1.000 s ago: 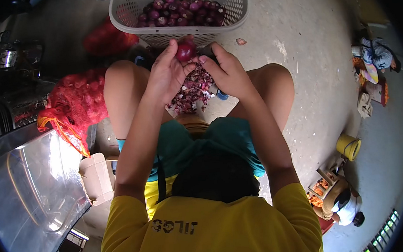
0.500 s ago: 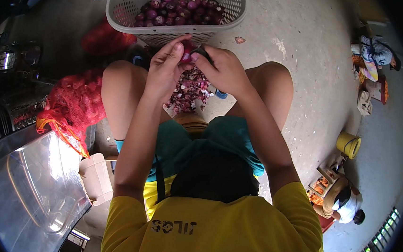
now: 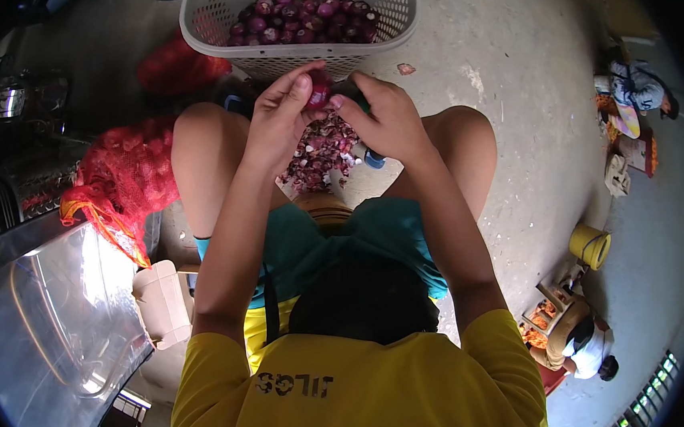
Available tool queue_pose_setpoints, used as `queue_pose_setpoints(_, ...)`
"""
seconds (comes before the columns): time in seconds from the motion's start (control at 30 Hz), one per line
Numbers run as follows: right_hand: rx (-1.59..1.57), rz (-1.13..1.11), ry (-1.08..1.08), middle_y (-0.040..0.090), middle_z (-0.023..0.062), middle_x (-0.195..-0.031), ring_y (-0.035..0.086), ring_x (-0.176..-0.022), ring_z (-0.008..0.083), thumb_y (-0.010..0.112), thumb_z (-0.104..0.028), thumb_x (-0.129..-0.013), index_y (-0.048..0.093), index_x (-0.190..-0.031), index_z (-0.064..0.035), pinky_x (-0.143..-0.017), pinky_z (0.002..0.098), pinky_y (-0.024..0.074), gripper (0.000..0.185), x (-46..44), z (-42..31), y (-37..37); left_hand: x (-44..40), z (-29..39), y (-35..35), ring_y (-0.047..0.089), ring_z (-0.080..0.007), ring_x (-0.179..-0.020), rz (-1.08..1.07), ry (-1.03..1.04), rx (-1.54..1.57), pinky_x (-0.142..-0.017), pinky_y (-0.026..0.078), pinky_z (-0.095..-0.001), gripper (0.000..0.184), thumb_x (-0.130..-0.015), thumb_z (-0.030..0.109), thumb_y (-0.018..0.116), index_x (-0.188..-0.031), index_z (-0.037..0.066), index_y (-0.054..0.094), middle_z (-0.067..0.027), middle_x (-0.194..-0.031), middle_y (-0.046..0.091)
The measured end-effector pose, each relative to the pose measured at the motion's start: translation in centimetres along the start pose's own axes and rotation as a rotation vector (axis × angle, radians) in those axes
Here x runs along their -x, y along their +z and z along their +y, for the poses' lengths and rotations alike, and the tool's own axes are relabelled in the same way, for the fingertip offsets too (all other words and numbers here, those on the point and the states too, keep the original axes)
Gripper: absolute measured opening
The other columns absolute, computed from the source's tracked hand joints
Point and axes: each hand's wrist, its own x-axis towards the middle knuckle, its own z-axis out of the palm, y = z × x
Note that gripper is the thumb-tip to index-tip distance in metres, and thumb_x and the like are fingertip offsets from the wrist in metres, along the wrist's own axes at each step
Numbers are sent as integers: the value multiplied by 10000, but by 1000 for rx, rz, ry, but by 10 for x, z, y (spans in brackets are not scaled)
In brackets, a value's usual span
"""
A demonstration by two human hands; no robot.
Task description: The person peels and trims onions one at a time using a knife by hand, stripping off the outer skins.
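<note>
A red onion (image 3: 319,91) is held in my left hand (image 3: 278,120), between the thumb and fingers. Close against it on the right, my right hand (image 3: 387,118) is closed around a small dark knife-like tool (image 3: 353,94); its blade cannot be made out. The right thumb is near the onion's side. Below both hands, a heap of onion skins and scraps (image 3: 323,152) lies between my knees. Just beyond the hands stands a grey perforated basket (image 3: 305,52) with many purple onions (image 3: 303,20) in it.
Red mesh sacks of onions (image 3: 133,162) lie at my left, near a shiny metal surface (image 3: 53,316) and a piece of cardboard (image 3: 162,304). On the right, one person (image 3: 585,347) sits near a yellow bucket (image 3: 591,246); another person (image 3: 641,89) is farther up.
My right hand has drawn slightly right, away from the onion, with the dark tool. The onion shows more of its surface in my left hand, which has barely moved.
</note>
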Motion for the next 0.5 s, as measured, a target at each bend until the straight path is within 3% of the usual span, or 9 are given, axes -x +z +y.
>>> queue_pose_setpoints(0.27, 61, -17, -33, 560, 196, -617, 565, -605, 383, 599, -319, -836, 530, -726, -15, -543, 450, 434, 330, -2, 2, 6, -1, -3, 0, 574, -110, -929, 37, 11, -8, -786, 489, -297, 402, -950, 314, 485, -1226, 22, 513, -26, -1047, 592)
queue_pose_setpoints(0.5, 120, 31, -53, 567, 151, -595, 563, -548, 348, 627, -340, -793, 531, -620, -48, -492, 432, 437, 353, 0, 7, 15, 1, -5, 0, 589, -93, -850, 72, -33, 60, -678, 491, -239, 346, -933, 284, 531, -1166, 32, 579, -33, -1027, 623)
